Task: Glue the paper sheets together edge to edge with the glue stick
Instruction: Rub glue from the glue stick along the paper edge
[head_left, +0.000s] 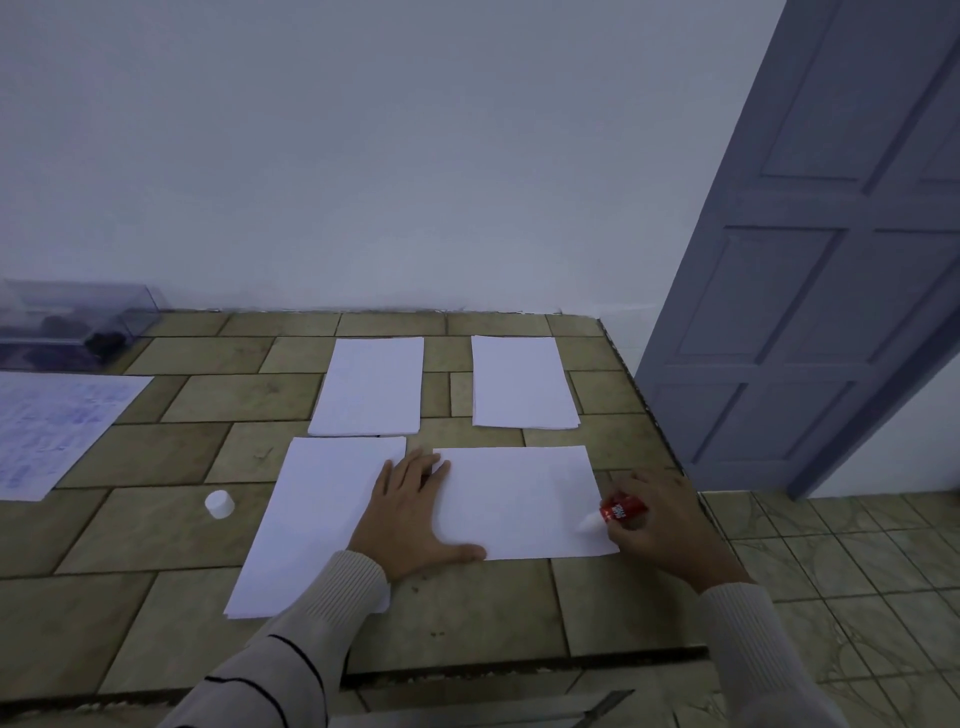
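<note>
A white sheet (519, 501) lies crosswise on the tiled table in front of me. My left hand (410, 512) presses flat on its left edge, fingers spread, overlapping a second stack of white paper (311, 519) to the left. My right hand (660, 525) grips a red glue stick (615, 512) whose white tip touches the sheet's right edge. The stick's white cap (219, 504) stands on the table, left of the papers. Two more white stacks lie farther back, one at centre (371, 387) and one to the right (522, 382).
A printed sheet (57, 426) lies at the far left. A clear plastic box (72, 322) with dark items sits against the wall at back left. The table's right edge (649, 410) drops to a tiled floor, beside a grey-blue door (810, 291).
</note>
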